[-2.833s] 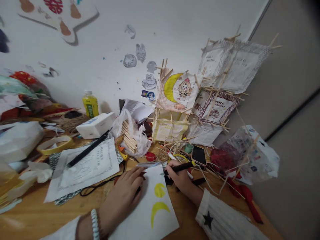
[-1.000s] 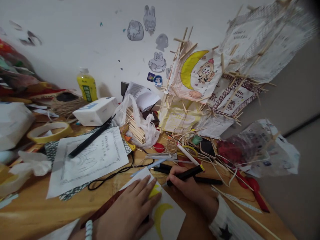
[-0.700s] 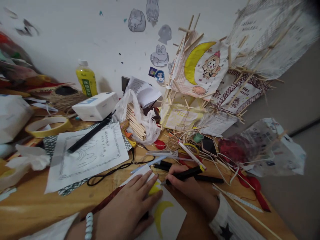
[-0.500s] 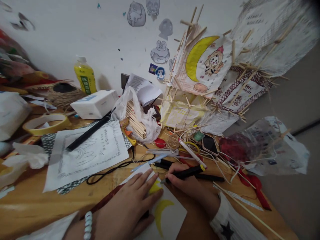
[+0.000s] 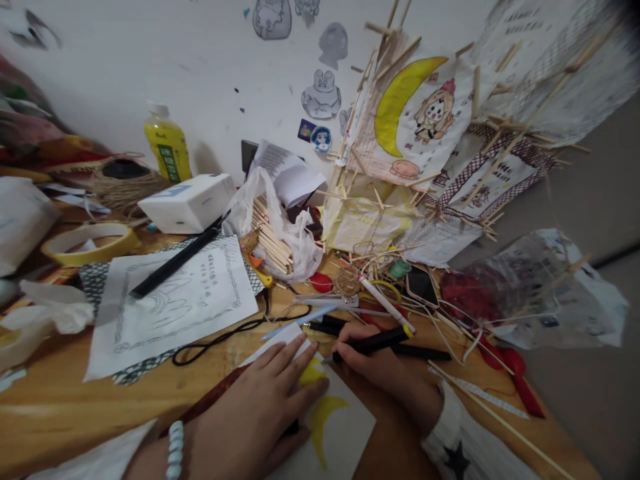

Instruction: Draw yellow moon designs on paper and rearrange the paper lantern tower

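My left hand (image 5: 270, 393) lies flat with fingers spread, pressing a white sheet of paper (image 5: 345, 427) onto the table. The sheet carries a yellow crescent moon (image 5: 320, 427) and another yellow patch (image 5: 313, 371), partly covered by my left fingers. In my right hand (image 5: 373, 357) is a black marker with a yellow ring (image 5: 377, 342), gripped like a pen. Its tip meets the paper beside the yellow patch, or hovers just over it. A second black pen (image 5: 423, 351) lies behind my right hand. Something dark under my left palm is mostly hidden.
A line drawing (image 5: 170, 307) with a black marker (image 5: 175, 261) across it lies at left. Behind are a white box (image 5: 187, 203), a yellow-labelled bottle (image 5: 167, 147) and a bag of wooden sticks (image 5: 273, 243). Paper-covered stick frames (image 5: 415, 120) rise at right. A phone (image 5: 421, 287) lies below them.
The camera view has shifted slightly. Both hands stay in nearly the same place, the left on the paper and the right with the marker at the yellow patch.
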Tool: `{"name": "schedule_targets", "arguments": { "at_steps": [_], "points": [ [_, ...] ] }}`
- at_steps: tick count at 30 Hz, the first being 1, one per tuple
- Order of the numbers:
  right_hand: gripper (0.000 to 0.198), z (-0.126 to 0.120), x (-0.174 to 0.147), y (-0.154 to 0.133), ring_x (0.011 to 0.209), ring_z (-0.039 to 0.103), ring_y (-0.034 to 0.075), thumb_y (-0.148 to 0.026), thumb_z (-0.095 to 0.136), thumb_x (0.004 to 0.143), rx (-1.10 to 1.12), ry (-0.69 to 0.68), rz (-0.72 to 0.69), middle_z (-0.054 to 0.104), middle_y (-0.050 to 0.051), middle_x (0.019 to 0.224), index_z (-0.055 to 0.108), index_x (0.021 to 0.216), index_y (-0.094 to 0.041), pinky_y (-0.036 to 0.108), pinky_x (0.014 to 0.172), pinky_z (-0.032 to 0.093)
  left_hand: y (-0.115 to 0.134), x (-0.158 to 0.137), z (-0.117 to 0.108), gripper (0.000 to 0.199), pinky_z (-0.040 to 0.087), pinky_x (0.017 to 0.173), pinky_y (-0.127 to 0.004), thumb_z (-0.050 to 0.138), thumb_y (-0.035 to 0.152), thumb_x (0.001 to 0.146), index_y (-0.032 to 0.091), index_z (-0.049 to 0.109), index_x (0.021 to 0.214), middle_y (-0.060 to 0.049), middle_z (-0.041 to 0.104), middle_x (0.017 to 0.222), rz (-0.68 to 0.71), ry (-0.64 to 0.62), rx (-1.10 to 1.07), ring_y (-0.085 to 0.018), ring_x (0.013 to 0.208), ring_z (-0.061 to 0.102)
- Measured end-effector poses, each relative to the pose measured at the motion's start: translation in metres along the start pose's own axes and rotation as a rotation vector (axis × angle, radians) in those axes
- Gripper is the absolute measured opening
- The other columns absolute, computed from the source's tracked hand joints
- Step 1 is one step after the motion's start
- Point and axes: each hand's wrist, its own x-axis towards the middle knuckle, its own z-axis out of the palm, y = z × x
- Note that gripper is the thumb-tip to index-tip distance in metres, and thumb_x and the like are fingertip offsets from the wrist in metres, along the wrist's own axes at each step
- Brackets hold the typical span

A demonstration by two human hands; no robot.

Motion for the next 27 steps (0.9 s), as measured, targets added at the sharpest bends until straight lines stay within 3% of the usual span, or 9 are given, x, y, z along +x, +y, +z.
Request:
{"name": "schedule_targets", "arguments": {
  "at_steps": [12, 27],
  "points": [
    [0.020, -0.0012, -0.0001, 0.0006, 0.056, 0.047, 0.010, -0.026, 0.052, 0.079, 0.004, -0.009, -0.007, 0.052, -0.002, 0.058, 0.053, 0.061, -0.018, 0.022, 0.054, 0.038, -0.0011, -0.0014, 0.0014, 0.054, 0.035, 0.101, -0.055, 0.059, 0.023, 0.078, 0.031, 0.046, 0.130, -0.011, 0.034, 0.146, 0.025, 0.045, 0.006, -0.036, 0.131, 0.033],
    [0.019, -0.0011, -0.0005, 0.0018, 0.053, 0.048, 0.009, -0.027, 0.053, 0.079, 0.032, -0.014, 0.025, 0.053, -0.002, 0.057, 0.055, 0.062, -0.018, 0.021, 0.050, 0.038, -0.0005, 0.0000, -0.0005, 0.054, 0.035, 0.101, -0.056, 0.058, 0.025, 0.079, 0.030, 0.044, 0.131, -0.012, 0.033, 0.146, 0.017, 0.002, 0.024, -0.036, 0.132, 0.031]
  ]
}}
